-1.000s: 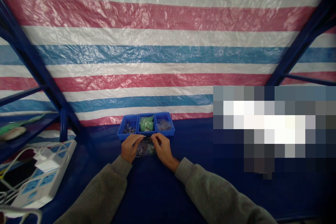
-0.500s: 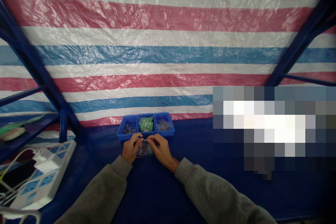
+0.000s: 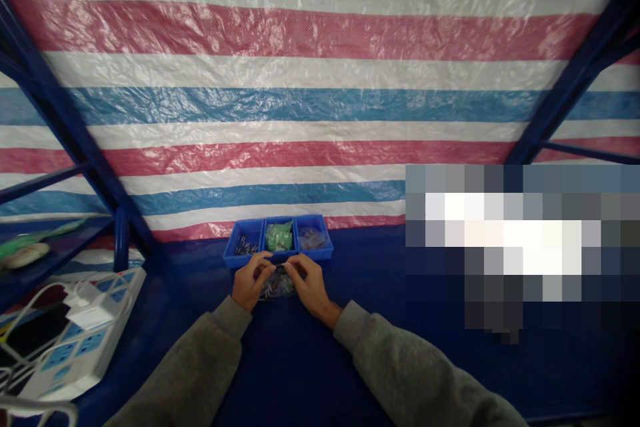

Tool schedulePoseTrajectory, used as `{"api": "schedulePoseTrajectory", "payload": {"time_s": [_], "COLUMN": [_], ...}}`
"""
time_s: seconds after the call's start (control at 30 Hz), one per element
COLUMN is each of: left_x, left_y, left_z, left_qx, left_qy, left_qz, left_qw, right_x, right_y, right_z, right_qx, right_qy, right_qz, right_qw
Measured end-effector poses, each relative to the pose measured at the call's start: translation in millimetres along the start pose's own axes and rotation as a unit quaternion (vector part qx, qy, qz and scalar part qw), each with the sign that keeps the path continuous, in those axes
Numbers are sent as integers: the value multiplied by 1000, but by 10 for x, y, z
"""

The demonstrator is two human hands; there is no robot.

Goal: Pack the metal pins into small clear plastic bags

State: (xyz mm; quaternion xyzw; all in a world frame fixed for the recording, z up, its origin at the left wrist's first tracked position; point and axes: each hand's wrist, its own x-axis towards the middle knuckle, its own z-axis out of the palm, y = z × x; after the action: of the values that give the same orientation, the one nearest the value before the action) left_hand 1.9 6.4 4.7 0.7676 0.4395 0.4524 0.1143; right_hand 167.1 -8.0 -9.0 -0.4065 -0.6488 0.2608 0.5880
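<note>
My left hand (image 3: pixel 253 279) and my right hand (image 3: pixel 309 283) face each other in front of three blue bins. Each is closed, thumb against forefinger. Between the fingertips runs a small thin piece (image 3: pixel 280 265), dark with a pale end on the right; its kind is too small to make out. Right below the fingers lies a clear plastic bag (image 3: pixel 277 285) of small metallic and greenish parts, partly hidden by the hands. Thin dark and silvery pieces (image 3: pixel 246 246) fill the left bin, green packets (image 3: pixel 279 237) the middle one, clear packets (image 3: pixel 313 239) the right one.
The bins (image 3: pixel 327 253) stand at the back of the dark blue table (image 3: pixel 300 373), against a striped plastic sheet (image 3: pixel 320 107). A white power strip (image 3: pixel 95 353) with plugs and cables lies at left. Blue frame posts (image 3: pixel 85 127) flank the table. A blurred-out patch covers the right.
My right fingertips have shifted slightly to the right, away from the left ones. Less white shows on the thin piece between them. The left hand and the bins look the same.
</note>
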Motion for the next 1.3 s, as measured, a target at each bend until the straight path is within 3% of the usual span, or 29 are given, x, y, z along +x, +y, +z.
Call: {"api": "schedulePoseTrajectory", "payload": {"time_s": [0.17,0.43,1.3], "left_x": [9,14,-11], "left_y": [-9,0,51], "left_z": [2,-20,-42], "left_qx": [26,48,48], "left_qy": [9,21,16], "left_qz": [42,-4,40], "left_qw": [999,999,998], "right_x": [11,13,18], "right_y": [52,38,-18], "right_z": [10,28,-14], "right_qx": [9,25,-18], "right_qy": [10,-6,-26], "right_qz": [31,24,-25], "right_qw": [999,999,999]}}
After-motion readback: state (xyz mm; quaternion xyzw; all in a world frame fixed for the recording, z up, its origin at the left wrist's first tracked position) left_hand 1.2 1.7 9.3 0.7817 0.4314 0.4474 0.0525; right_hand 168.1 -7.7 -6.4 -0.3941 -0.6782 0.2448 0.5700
